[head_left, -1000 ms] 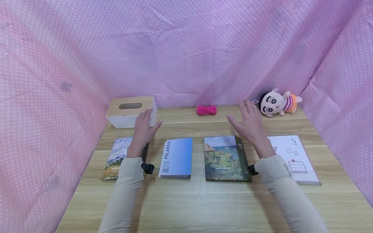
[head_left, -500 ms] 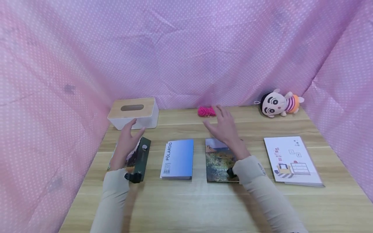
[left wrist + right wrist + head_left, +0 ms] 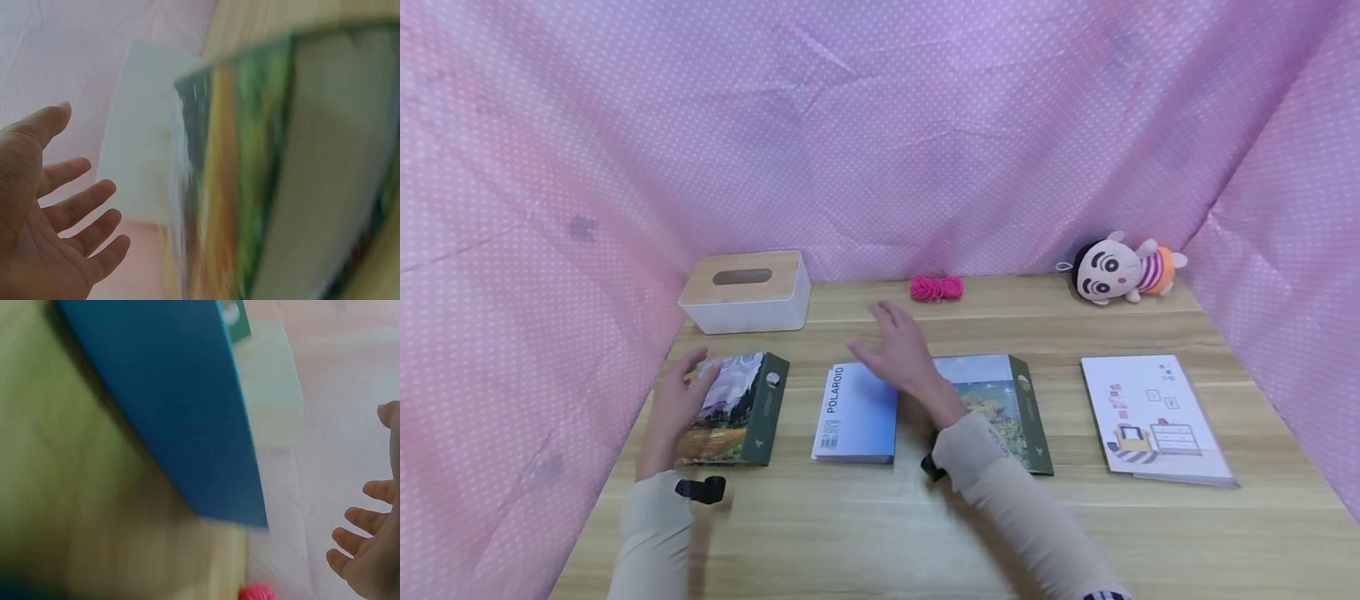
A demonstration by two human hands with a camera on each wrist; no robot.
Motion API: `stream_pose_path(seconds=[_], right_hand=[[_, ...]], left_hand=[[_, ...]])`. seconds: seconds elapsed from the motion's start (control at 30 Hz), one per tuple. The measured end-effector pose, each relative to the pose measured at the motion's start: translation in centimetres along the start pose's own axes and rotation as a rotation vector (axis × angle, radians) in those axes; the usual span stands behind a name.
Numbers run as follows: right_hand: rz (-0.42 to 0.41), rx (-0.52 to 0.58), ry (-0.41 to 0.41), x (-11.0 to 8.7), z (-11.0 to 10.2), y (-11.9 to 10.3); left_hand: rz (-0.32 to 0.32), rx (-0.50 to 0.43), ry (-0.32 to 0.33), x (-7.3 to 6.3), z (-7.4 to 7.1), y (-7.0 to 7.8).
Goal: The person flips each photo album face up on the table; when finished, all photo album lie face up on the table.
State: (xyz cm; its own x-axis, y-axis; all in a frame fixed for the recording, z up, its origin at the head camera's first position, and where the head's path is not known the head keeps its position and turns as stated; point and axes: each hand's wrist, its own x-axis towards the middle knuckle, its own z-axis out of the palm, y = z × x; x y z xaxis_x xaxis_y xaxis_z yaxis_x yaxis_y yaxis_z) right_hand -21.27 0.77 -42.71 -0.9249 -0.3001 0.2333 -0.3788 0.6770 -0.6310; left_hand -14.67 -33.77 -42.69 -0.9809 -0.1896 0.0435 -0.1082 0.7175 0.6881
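Note:
My left hand (image 3: 675, 404) is at the left side of a landscape-painted photo album (image 3: 730, 408), fingers spread and holding nothing. In the left wrist view the same album (image 3: 225, 175) looms blurred beside the fingers (image 3: 81, 209). My right hand (image 3: 895, 350) reaches over the upper right of the blue POLAROID album (image 3: 853, 425), with thumb and fingers apart and nothing in them. From the right wrist, the blue album (image 3: 169, 406) fills the upper middle, away from the hand (image 3: 375, 544). A second painted photo album (image 3: 988, 392) lies partly under my right forearm.
A white album with a furniture drawing (image 3: 1157, 417) lies at the right. Along the back stand a tissue box (image 3: 745, 292) with a wooden lid, a pink yarn skein (image 3: 936, 288) and a plush doll (image 3: 1123, 268). Pink dotted cloth (image 3: 880, 142) hangs behind the table.
Both hands have moved left and nearer the front. The right hand went from beside the doll, over the second painted album, to the POLAROID album. The albums have stayed put.

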Motion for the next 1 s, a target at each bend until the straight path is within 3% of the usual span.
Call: stream_pose_path(seconds=[0.13,0.3,0.4,0.63,1.0], right_hand=[[-0.015,0.014,-0.064,-0.9,2.5,-2.0],[-0.026,0.022,-0.15,-2.0,5.3,-4.2],[-0.048,0.05,-0.191,-2.4,6.8,-5.2],[-0.067,0.131,-0.316,-3.5,9.6,-7.3],[0.027,0.213,-0.416,-5.4,12.7,-10.6]], left_hand=[[-0.02,0.017,-0.001,-1.0,-0.9,-2.2],[-0.135,-0.007,-0.075,-2.1,-1.3,-4.2],[-0.166,-0.01,-0.097,-2.4,-1.4,-5.0],[-0.167,0.023,-0.14,-2.5,-1.3,-5.3],[-0.222,0.047,-0.146,-2.5,-0.6,-5.5]])
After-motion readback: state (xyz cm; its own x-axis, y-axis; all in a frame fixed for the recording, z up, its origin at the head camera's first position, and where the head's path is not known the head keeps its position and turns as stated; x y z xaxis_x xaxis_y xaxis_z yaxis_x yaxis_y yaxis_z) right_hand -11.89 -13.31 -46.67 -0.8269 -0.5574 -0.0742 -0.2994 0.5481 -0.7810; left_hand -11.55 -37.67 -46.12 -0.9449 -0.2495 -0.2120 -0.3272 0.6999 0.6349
